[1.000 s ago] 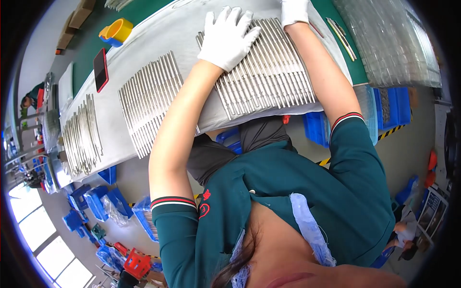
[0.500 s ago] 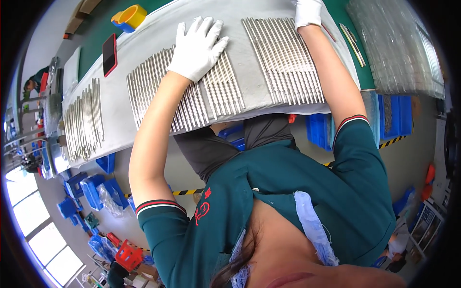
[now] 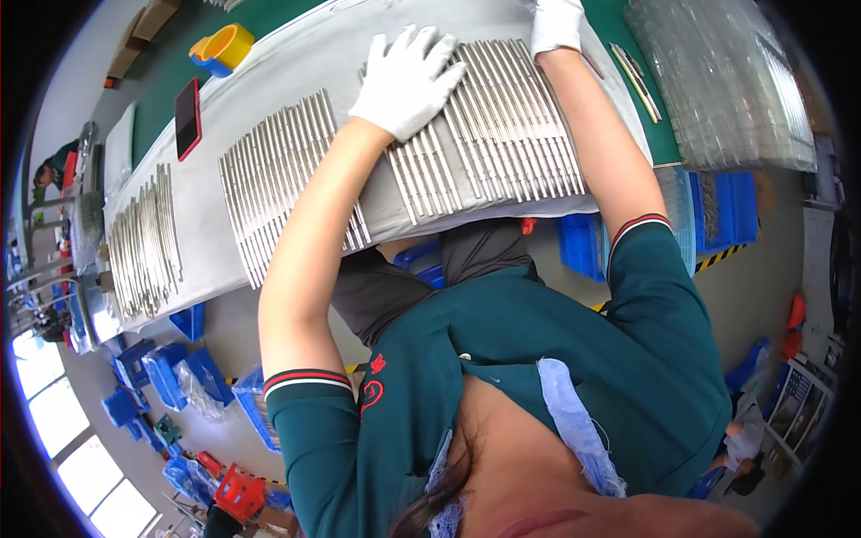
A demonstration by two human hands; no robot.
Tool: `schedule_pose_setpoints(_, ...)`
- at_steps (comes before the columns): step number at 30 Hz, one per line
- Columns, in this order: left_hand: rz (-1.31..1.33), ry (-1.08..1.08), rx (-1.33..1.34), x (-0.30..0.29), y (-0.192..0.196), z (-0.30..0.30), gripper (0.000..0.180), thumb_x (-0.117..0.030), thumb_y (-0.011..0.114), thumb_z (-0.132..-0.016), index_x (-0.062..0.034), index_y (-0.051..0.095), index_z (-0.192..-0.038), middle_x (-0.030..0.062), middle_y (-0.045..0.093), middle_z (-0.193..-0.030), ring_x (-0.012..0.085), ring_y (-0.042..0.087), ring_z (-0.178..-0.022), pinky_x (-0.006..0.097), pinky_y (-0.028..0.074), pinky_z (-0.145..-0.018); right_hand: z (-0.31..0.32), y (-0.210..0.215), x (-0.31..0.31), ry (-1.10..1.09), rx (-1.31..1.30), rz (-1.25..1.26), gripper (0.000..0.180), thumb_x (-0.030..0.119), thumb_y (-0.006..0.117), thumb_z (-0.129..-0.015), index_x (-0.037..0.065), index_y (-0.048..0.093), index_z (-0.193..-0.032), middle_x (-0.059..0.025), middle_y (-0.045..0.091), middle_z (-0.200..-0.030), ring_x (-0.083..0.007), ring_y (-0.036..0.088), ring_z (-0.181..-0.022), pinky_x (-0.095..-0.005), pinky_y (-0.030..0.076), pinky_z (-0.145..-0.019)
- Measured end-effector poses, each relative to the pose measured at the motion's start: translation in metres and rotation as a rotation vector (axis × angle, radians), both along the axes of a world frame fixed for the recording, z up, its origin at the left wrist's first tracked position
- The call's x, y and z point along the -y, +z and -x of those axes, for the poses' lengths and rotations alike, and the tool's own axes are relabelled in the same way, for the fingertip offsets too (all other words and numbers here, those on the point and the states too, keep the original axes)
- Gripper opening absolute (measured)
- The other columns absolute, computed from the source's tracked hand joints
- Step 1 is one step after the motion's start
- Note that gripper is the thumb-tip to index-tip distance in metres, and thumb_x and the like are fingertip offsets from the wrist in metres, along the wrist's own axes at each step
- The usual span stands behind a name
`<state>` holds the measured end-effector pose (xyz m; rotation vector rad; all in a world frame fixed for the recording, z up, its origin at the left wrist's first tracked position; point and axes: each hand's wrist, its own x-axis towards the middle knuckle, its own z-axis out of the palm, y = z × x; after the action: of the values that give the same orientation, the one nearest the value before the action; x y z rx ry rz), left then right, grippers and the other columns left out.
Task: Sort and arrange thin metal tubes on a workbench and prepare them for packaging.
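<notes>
My left hand, in a white glove, lies flat with fingers spread on a small group of slim metal rods. Its fingertips reach the left edge of a wider row of rods. My right hand, gloved too, is at the far end of that row, by its right side. The upper picture edge cuts off its fingers, so its grip is hidden. Left of my left forearm is another row of rods, parted from the small group by a strip of grey cloth.
More rods lie at the table's left end. A red-edged phone and a yellow-and-blue tape dispenser are at the far left. Clear plastic packaging is stacked at the right, beside thin sticks. Blue bins stand below.
My left hand has slid right with the small group of rods, away from the left row and up against the right one. The right hand stays beside the right row; the whole view has shifted slightly.
</notes>
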<state>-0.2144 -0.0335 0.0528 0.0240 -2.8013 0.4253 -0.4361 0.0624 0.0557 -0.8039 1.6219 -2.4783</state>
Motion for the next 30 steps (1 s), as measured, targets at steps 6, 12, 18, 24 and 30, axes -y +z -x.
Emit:
schedule_pose_setpoints(6,0.1,0.023,0.077,0.023,0.011,-0.041,0.037,-0.03,0.045,-0.102,-0.0181,0.06,-0.132,0.012,0.047,-0.148,0.0367,0.042,-0.137,0.055,0.034,-0.107,-0.002,0.011,-0.001,0.06,0.12,0.132,0.063,0.011,0.066,-0.094,0.0,0.039,-0.149,-0.0131,0.057,-0.134,-0.0225,0.057,-0.117,-0.0309,0.047,-0.1)
schedule_pose_setpoints(12,-0.079,-0.088,-0.066,-0.032,0.018,-0.001,0.05,-0.039,0.042,-0.102,-0.0071,0.053,-0.139,0.018,0.054,-0.136,0.0346,0.048,-0.129,0.049,0.033,-0.105,-0.002,0.012,-0.001,0.042,0.072,0.059,0.059,0.011,0.065,-0.094,-0.001,0.042,-0.147,-0.0135,0.058,-0.134,-0.022,0.056,-0.119,-0.0306,0.047,-0.099)
schedule_pose_setpoints(18,-0.251,0.004,-0.066,-0.054,-0.003,0.034,0.042,-0.034,0.044,-0.102,-0.0188,0.055,-0.14,0.0172,0.049,-0.145,0.0376,0.044,-0.134,0.05,0.033,-0.107,-0.003,0.015,-0.004,0.071,0.113,0.157,0.061,0.01,0.064,-0.095,0.001,0.04,-0.149,-0.0122,0.056,-0.136,-0.0215,0.056,-0.118,-0.0304,0.048,-0.098)
schedule_pose_setpoints(24,0.02,-0.077,0.112,-0.027,0.014,-0.011,0.056,-0.048,0.04,-0.101,-0.0114,0.051,-0.142,0.0165,0.049,-0.138,0.0317,0.045,-0.129,0.05,0.031,-0.105,-0.011,0.028,-0.01,0.086,0.302,0.174,0.06,0.01,0.064,-0.095,0.005,0.039,-0.15,-0.0099,0.058,-0.131,-0.0199,0.059,-0.11,-0.0311,0.05,-0.092)
schedule_pose_setpoints(30,-0.261,-0.068,-0.046,-0.074,0.03,-0.016,0.071,-0.063,0.046,-0.093,-0.0041,0.057,-0.131,0.0158,0.054,-0.121,0.0289,0.05,-0.115,0.045,0.034,-0.099,-0.005,0.024,-0.005,0.135,0.296,0.22,0.059,0.009,0.063,-0.096,0.005,0.039,-0.15,-0.0091,0.058,-0.13,-0.02,0.059,-0.108,-0.0312,0.051,-0.09)
